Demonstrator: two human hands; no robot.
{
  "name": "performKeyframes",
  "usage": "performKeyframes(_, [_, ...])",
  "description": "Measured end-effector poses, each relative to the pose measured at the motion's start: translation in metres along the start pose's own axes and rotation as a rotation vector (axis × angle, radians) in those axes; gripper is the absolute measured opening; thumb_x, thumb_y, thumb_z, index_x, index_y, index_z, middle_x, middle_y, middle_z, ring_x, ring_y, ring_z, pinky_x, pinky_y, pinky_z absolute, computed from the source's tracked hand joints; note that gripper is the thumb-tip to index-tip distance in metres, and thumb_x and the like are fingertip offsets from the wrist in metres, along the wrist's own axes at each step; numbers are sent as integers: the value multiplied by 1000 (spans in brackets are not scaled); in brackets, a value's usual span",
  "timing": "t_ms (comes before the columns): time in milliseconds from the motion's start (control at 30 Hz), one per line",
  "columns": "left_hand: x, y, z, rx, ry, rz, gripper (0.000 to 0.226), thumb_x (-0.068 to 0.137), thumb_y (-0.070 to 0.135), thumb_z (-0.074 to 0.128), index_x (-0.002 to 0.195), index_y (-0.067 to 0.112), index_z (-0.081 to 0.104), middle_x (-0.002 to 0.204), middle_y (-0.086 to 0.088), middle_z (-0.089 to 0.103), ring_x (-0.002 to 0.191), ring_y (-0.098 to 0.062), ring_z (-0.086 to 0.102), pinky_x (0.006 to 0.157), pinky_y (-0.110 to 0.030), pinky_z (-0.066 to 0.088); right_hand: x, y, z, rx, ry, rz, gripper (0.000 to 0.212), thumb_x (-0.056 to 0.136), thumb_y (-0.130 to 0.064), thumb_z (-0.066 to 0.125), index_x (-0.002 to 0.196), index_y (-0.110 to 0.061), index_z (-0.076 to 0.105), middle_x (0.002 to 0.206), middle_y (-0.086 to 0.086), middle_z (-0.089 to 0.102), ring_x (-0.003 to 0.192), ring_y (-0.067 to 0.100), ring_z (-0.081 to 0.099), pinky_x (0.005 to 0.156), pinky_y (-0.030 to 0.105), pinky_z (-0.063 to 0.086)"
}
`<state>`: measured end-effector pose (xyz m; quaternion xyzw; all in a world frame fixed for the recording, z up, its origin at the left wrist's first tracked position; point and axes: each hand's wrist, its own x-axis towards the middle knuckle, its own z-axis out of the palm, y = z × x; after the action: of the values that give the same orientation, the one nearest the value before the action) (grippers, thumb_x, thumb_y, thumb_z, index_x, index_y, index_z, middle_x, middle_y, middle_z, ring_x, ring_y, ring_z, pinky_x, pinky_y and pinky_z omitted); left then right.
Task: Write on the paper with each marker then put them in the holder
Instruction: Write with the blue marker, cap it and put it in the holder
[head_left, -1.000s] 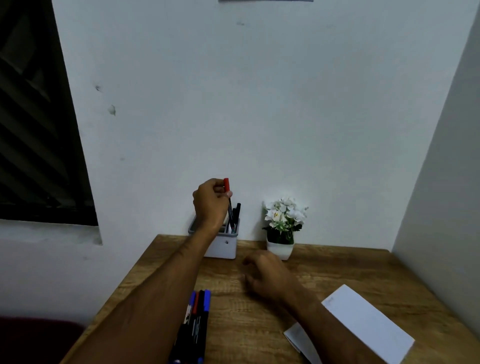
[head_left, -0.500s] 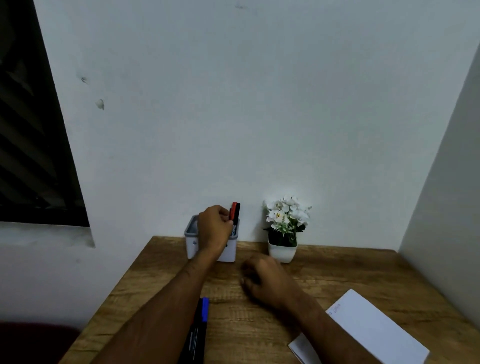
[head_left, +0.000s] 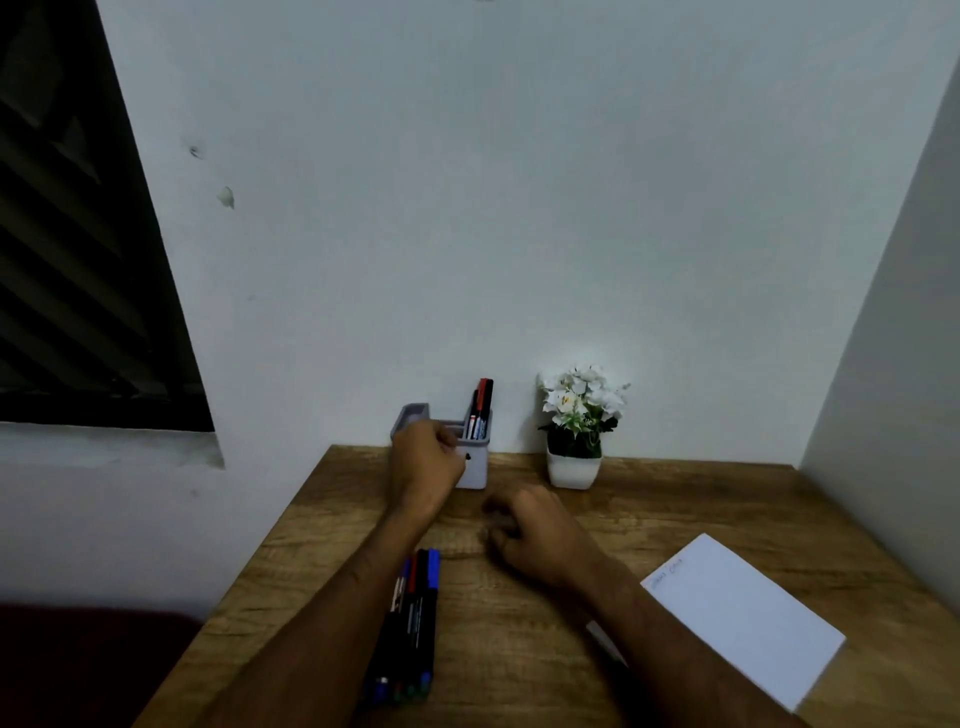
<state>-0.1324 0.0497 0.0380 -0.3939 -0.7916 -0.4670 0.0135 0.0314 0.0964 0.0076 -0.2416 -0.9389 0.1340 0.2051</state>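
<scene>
Reaching toward the back of the desk (head_left: 701, 493), the person's left hand (head_left: 426, 462) sits in front of the grey holder (head_left: 475, 470), covering much of its near face; its fingers are curled and nothing shows in its grip, though whether they touch the holder cannot be told. Two markers (head_left: 482, 410), one red-capped and one black-capped, stand upright in the holder's right compartment, poking above the rim. The holder itself stands against the wall at the desk's far edge. The right hand (head_left: 535, 535) rests on the wood near the middle of the desk, fingers loosely curled, its grip holding nothing. A bunch of loose markers (head_left: 415, 618) lies side by side on the desk between the two forearms, with blue, black and red caps pointing away from the person. A white paper (head_left: 743, 618) lies flat to the right, with faint writing near its far left corner. A small white pot of white flowers (head_left: 576, 421) stands just right of the holder.
</scene>
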Motion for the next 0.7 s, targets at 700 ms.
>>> performKeyframes(700, [-59, -8, -32, 357, -362, -68, 14, 74, 11, 69, 87, 12, 74, 95, -9, 72, 89, -23, 68, 76, -32, 59, -45, -82, 12, 107, -122, 179, 26, 83, -29, 73, 63, -20, 57, 62, -5, 58, 58, 10, 57, 49, 23, 38])
